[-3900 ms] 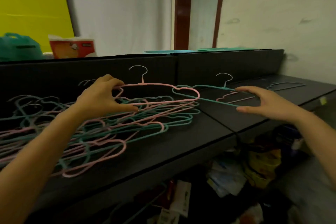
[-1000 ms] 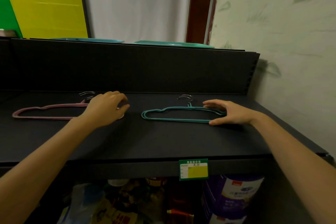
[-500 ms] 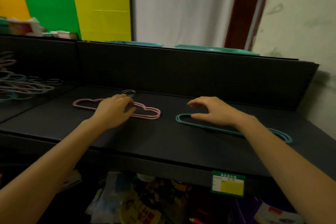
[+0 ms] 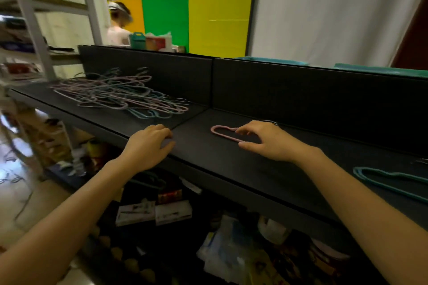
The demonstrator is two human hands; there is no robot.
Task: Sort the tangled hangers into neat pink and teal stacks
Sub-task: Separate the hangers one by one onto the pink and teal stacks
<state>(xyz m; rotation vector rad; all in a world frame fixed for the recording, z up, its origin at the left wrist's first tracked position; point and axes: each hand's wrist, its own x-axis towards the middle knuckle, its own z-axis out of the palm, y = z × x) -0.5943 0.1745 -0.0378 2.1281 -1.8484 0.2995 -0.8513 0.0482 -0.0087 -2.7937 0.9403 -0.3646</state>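
Observation:
A tangled pile of pink and teal hangers (image 4: pixel 120 96) lies on the left section of the black shelf (image 4: pixel 208 157). One pink hanger (image 4: pixel 219 131) lies flat on the right section, with most of it hidden under my right hand (image 4: pixel 266 141). That hand hovers over it with fingers spread and thumb beside the wire, gripping nothing. A teal hanger (image 4: pixel 384 178) lies flat at the far right. My left hand (image 4: pixel 148 143) rests near the shelf's front edge at the seam between the sections, fingers loosely bent and empty.
The shelf's black back panel (image 4: pixel 301 90) rises behind the hangers. A lower shelf (image 4: pixel 162 210) under it holds boxes and packets. A person (image 4: pixel 118 28) stands behind the shelf at the back left, near a metal rack (image 4: pixel 30 25).
The view has swung left, bringing the tangled pile into sight. My left hand has left the pink hanger and moved left. My right hand has left the teal hanger and is over the pink one.

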